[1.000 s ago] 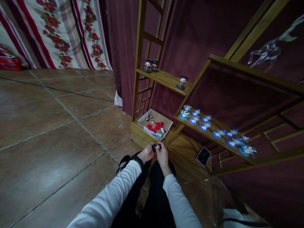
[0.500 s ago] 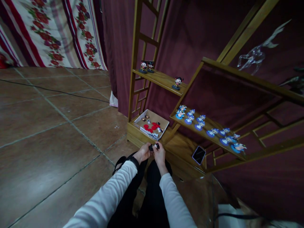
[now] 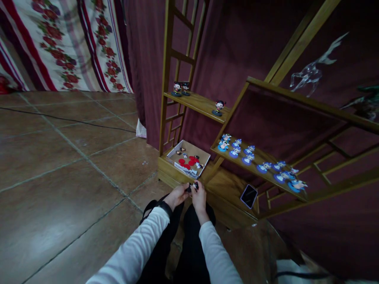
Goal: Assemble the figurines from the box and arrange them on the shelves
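My left hand (image 3: pixel 177 195) is closed around a small black piece (image 3: pixel 188 189), which looks like a round figurine base. My right hand (image 3: pixel 199 196) pinches a small black-and-white figurine (image 3: pixel 194 185) right beside it. Both hands meet above my knees, in front of the wooden shelf unit. I cannot make out whether figurine and base are joined. Just beyond my fingers, a shallow cardboard box (image 3: pixel 203 152) holds red discs (image 3: pixel 186 166) and several small loose figure parts.
On the upper ledge (image 3: pixel 195 103) stand three dark-based figurines. Several blue-based figurines (image 3: pixel 248 158) line the right shelf. A phone (image 3: pixel 249 196) lies on the lower board. Higher up stands a clear glass horse-like ornament (image 3: pixel 308 75). A cable (image 3: pixel 68 119) crosses the tiled floor.
The camera view has shifted slightly, so the shelf sits a little lower in the picture. Both hands stay together on the figurine pieces, with only slight finger movement.
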Demonstrator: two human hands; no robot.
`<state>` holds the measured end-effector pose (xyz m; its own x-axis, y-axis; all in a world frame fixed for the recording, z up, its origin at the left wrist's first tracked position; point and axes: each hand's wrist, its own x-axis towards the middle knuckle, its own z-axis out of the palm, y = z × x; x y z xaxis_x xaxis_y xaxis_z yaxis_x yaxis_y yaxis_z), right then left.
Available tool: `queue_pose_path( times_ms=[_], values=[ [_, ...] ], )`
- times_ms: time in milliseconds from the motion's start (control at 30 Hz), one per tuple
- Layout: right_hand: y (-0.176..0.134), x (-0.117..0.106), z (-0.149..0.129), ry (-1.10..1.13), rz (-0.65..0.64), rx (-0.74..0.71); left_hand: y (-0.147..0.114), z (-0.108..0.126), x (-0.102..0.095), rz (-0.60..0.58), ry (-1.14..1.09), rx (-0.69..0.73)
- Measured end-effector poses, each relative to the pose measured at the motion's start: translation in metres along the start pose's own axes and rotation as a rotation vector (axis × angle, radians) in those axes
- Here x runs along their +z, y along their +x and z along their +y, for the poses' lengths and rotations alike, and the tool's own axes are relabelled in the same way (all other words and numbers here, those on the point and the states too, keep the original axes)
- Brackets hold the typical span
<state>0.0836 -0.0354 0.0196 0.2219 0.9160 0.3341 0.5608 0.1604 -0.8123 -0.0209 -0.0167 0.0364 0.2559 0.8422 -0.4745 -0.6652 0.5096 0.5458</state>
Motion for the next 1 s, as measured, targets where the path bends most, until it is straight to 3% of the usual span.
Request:
queue_pose_path(
  times_ms=[333, 633, 1000],
  values=[
    [0.0014, -0.0019, -0.0039, -0.057, 0.034, 0.028, 0.0061, -0.0032, 0.0009, 0.095, 0.096, 0.083],
    [0.0048, -0.0039, 0.0023, -0.064, 0.07, 0.03, 0.006, -0.0001, 0.0028, 0.149, 0.089, 0.066],
    [0.0031, -0.0042, 0.0035, -0.133, 0.079, 0.009, 0.0073, -0.0079, 0.0062, 0.146, 0.088, 0.192]
  ],
)
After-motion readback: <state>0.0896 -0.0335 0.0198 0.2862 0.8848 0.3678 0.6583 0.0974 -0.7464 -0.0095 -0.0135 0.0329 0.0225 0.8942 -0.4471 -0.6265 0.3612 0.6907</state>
